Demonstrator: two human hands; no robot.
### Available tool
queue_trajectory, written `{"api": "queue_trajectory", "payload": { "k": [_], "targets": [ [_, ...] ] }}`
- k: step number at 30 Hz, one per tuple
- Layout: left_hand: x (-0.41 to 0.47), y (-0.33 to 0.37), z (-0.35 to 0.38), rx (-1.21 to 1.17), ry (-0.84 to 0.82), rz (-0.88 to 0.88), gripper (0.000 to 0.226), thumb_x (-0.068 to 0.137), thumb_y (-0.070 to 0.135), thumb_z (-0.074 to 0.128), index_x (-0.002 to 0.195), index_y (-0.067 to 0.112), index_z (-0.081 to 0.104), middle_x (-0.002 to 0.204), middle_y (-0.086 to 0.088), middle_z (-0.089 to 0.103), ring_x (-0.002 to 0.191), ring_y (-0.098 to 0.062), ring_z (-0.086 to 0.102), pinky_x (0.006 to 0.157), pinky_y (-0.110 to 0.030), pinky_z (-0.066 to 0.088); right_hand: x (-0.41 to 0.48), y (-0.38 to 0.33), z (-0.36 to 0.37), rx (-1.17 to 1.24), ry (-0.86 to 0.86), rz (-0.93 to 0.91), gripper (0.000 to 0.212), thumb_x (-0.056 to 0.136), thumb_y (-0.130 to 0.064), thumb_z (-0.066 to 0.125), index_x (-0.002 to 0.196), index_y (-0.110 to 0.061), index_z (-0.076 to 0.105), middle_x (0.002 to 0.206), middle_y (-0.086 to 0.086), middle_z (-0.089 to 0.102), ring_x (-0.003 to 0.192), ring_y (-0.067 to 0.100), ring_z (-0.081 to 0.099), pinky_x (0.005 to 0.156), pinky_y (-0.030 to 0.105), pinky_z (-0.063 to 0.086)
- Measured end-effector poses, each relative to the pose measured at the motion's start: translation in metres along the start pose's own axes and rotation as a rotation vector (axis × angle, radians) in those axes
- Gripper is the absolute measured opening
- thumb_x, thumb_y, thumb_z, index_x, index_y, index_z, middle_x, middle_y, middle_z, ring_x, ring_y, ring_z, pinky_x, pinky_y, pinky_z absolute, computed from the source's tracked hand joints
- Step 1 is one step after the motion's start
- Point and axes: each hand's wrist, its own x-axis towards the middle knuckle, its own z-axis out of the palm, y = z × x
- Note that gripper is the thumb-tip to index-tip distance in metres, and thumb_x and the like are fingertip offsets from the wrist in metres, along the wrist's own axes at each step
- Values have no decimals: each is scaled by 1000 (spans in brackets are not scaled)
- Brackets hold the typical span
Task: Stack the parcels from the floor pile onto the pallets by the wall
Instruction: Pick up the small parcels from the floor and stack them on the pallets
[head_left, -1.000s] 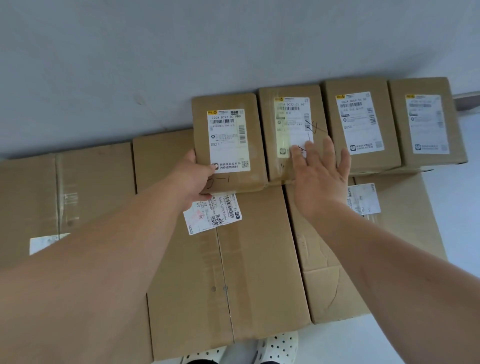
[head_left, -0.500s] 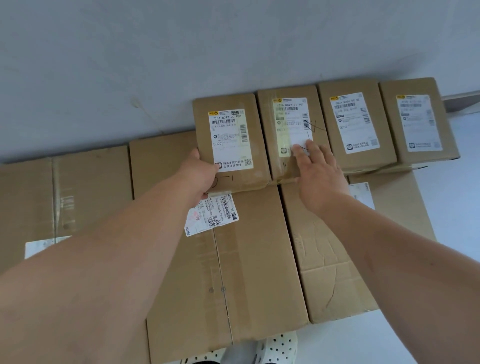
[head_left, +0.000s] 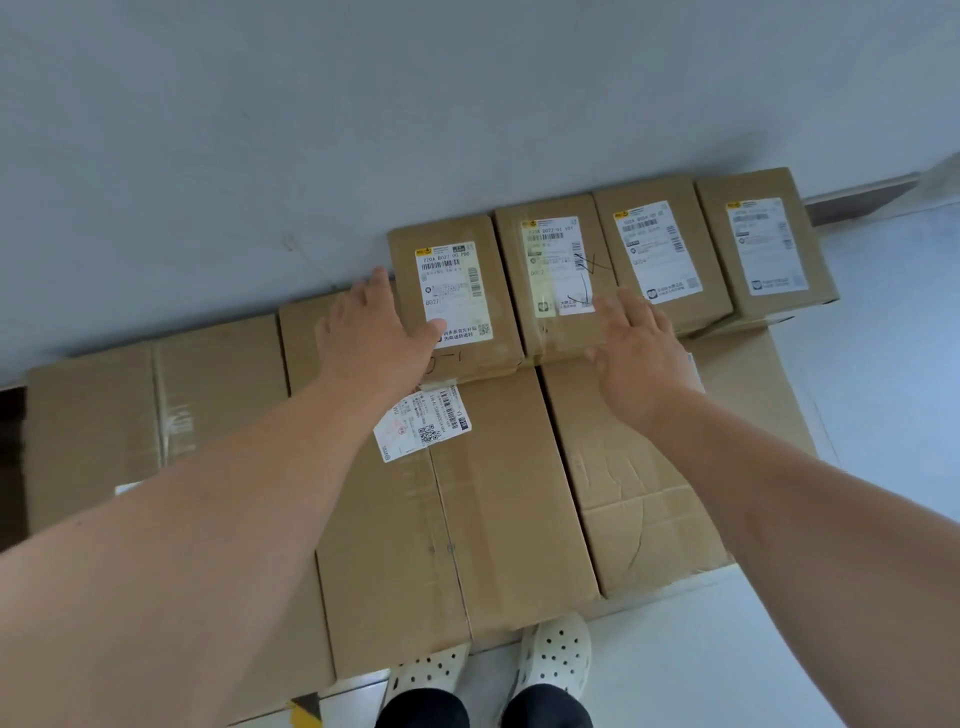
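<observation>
Left hand (head_left: 374, 332) has let go and now lies spread open beside the first small parcel (head_left: 452, 291), thumb over it; right hand (head_left: 631, 345) rests flat, fingers straight, on the neighbouring parcel (head_left: 556, 260), atop large boxes (head_left: 509, 493).

Matt brown cardboard parcels (head_left: 452, 291) bear paper labels (head_left: 454, 296).

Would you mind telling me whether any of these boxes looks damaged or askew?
Yes: the large lower box right of centre has a creased, buckled top toward its front edge. The white label on the large middle box sits crooked.
</observation>
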Motion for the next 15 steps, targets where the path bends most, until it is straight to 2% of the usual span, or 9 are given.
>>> {"api": "queue_trajectory", "payload": {
  "k": [5, 9, 15],
  "targets": [
    [-52, 31, -59, 243, 0, 213, 90, 92, 62, 47, 157, 16, 6, 163, -11, 15, 150, -29, 13, 120, -47, 10, -63, 7, -60, 0, 1, 12, 61, 104, -30, 42, 157, -15, 14, 165, 8, 7, 152, 28, 5, 123, 43, 15],
    [-95, 64, -109, 368, -22, 370, 89, 92, 63, 43, 157, 18, 1, 164, -9, 10, 151, -27, 7, 122, -46, 7, -118, 10, -117, 19, 65, 21, 61, 102, -33, 47, 155, -18, 22, 163, 4, 16, 151, 24, 11, 122, 42, 18],
    [-153, 115, -182, 447, 20, 550, 84, 92, 64, 42, 156, 19, 11, 159, -6, 25, 149, -27, 16, 122, -48, 7, -204, 21, -202, 31, 152, 82, 57, 101, -35, 47, 152, -18, 28, 158, 5, 27, 146, 27, 23, 120, 43, 22]
  ]
}}
